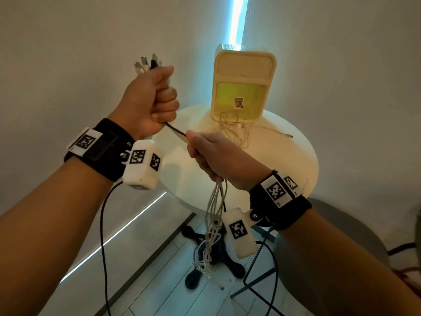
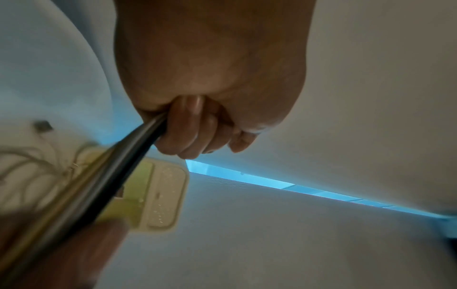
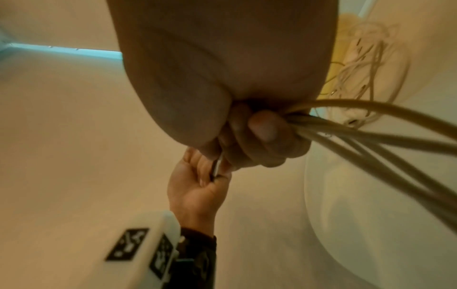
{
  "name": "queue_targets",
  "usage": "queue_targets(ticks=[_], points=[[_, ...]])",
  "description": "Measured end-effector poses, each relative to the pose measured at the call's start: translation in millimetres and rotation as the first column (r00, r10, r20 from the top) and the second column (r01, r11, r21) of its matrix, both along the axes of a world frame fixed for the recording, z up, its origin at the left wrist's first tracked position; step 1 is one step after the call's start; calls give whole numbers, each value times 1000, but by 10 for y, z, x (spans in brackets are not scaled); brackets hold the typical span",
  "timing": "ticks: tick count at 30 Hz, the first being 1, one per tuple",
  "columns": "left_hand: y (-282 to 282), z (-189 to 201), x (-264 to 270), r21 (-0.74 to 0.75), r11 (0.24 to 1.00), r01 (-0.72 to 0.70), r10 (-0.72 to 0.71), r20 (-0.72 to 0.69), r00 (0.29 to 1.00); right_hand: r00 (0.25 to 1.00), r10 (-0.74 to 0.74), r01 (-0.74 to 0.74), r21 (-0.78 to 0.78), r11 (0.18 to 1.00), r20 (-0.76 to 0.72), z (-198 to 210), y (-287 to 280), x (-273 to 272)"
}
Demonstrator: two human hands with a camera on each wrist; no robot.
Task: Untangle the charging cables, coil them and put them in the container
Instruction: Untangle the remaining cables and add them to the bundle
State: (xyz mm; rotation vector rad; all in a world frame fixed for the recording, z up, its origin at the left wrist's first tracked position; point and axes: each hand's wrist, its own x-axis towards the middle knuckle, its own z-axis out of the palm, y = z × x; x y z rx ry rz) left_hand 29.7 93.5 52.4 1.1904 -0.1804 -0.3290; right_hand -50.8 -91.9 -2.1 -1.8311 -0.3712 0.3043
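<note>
My left hand (image 1: 157,103) is raised in a fist around a bundle of cables, their plug ends (image 1: 148,63) sticking out above the thumb. The bundle (image 1: 176,131), white cords and one black, runs down to my right hand (image 1: 213,156), which grips it lower. Below that hand the loose cable ends (image 1: 213,226) hang toward the floor. In the left wrist view the black cable (image 2: 118,172) leaves the curled fingers (image 2: 195,129). The right wrist view has several pale cords (image 3: 371,144) coming out of the fist (image 3: 257,136). More tangled white cables (image 1: 234,131) lie on the round table before the cream container (image 1: 243,80).
The round white table (image 1: 296,156) stands in a corner between pale walls. Under it are a black star-shaped base (image 1: 205,254) on a light plank floor and a thin black metal frame (image 1: 255,270). Black wrist-camera leads (image 1: 103,236) hang from my wrists.
</note>
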Motion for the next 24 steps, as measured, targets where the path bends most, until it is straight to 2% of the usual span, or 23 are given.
queue_targets(ticks=[7,12,15,17,20,22,24], points=[[96,-165,98,186,975,-121,113,51,992,997,21,-37,-203,979,-81,18,-406,-48],[456,-277,280,136,967,-216,220,-16,975,978,-16,-39,-259,965,-206,-100,-942,-153],[460,-339,323,161,950,-266,271,-10,962,981,-51,-9,-307,952,-188,-161,-990,-198],[307,-335,269,239,934,-266,266,32,963,985,-79,27,-313,949,-156,-153,-948,-205],[-36,-328,53,433,881,-190,158,109,981,996,-64,33,-382,924,-67,-53,-883,-177],[-298,-334,-154,568,820,-66,-31,159,987,999,-30,45,-496,867,37,27,-783,-116],[-536,-338,-357,684,729,27,-210,186,960,991,-10,87,-570,817,136,138,-702,-50]])
